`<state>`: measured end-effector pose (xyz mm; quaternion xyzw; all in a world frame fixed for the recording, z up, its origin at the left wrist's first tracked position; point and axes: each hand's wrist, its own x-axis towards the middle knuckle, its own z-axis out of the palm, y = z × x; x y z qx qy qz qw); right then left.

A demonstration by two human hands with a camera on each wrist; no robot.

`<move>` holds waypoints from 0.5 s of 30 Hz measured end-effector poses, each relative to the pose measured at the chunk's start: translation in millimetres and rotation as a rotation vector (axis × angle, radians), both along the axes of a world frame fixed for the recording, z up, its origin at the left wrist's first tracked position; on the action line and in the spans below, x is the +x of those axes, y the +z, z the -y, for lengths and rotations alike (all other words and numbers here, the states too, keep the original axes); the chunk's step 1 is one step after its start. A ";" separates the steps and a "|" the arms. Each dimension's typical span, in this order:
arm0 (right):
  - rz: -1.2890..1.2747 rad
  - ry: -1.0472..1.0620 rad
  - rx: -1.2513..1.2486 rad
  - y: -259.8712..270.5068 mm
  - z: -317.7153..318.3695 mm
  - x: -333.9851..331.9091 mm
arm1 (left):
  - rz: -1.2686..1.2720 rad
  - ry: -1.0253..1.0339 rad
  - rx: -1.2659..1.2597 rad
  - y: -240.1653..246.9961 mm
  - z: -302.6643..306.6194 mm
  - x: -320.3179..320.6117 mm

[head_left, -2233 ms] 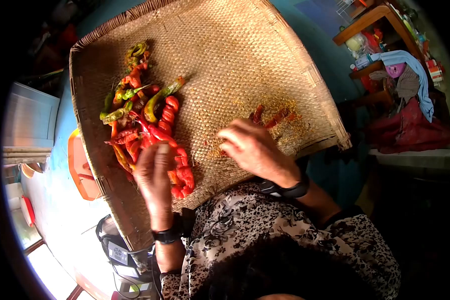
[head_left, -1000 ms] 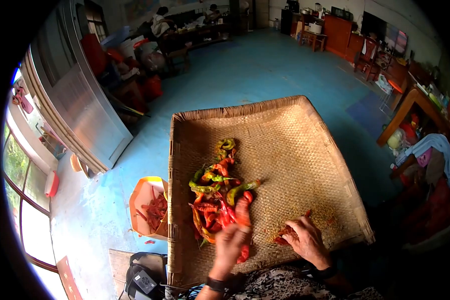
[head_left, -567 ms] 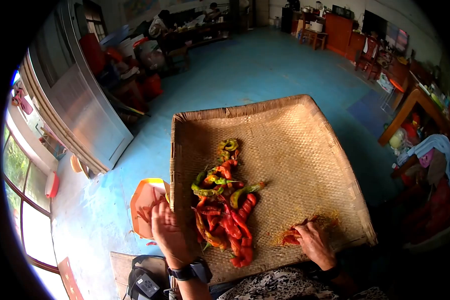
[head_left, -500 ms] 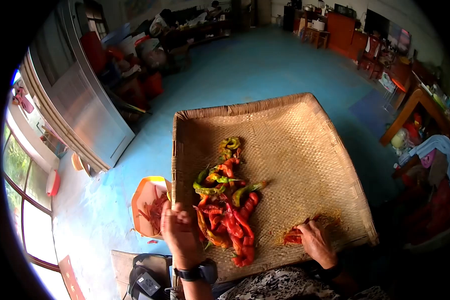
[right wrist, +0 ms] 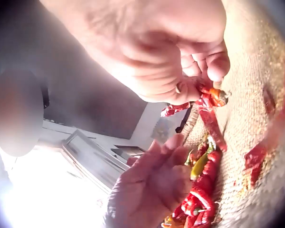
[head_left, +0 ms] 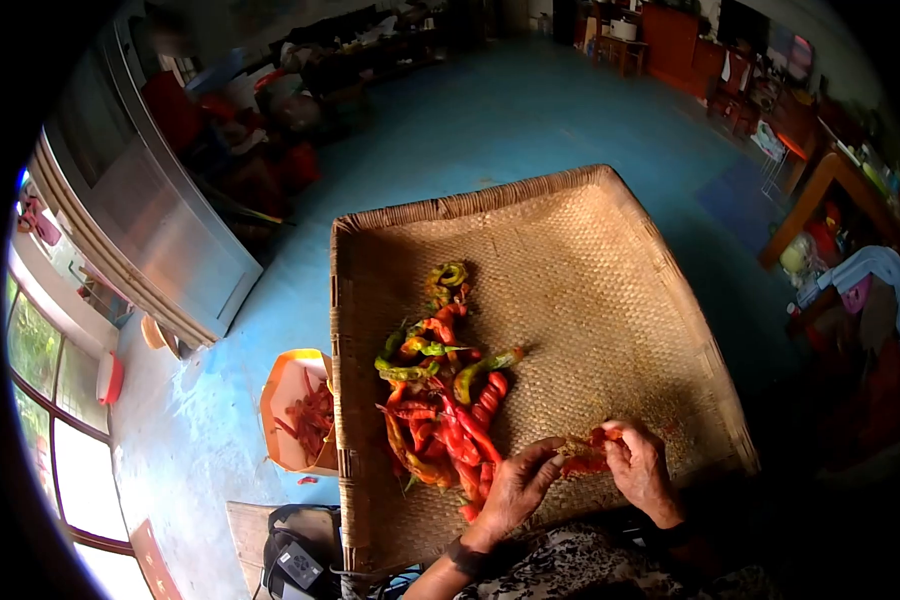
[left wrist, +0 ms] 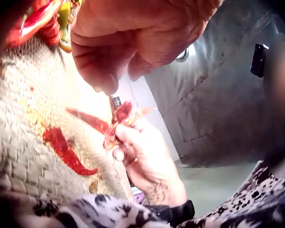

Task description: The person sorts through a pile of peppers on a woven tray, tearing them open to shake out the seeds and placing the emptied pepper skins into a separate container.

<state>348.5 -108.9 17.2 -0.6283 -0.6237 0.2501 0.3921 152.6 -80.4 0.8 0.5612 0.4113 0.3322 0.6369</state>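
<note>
My right hand (head_left: 644, 474) pinches split red pepper pieces (left wrist: 109, 128) between thumb and fingers, above the woven tray (head_left: 570, 250). One piece held there has an orange, stem-like end (right wrist: 219, 97). My left hand (head_left: 515, 490) hovers close by on the left, fingers loosely bent; its palm shows bare in the right wrist view. Left of it lies a heap of red, green and yellowish peppers (head_left: 460, 430). Under the hands, another opened red piece (left wrist: 66, 149) rests on the weave among scattered yellow seeds (head_left: 675, 420).
Beyond the tray's left edge, an orange-rimmed container (head_left: 275, 415) holds red pieces, and a small red piece (head_left: 307, 480) lies on the blue floor. A black bag (head_left: 295, 560) stands at the lower left. Cloth-draped furniture (head_left: 875, 270) is at the right.
My left hand has come back rightward from the container's side to beside my right hand. The right hand has raised pepper pieces off the weave. The head view has shifted slightly.
</note>
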 end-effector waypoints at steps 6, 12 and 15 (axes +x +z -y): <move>-0.302 0.098 -0.020 -15.3 5.2 -11.9 | 0.279 -0.027 -0.107 0.5 -3.0 15.5; -0.646 0.103 -0.189 -0.9 1.7 -8.8 | 0.173 -0.025 -0.060 3.9 0.8 19.2; -0.744 0.120 -0.197 -6.5 0.4 -11.0 | 0.159 -0.039 -0.132 -2.4 1.7 19.8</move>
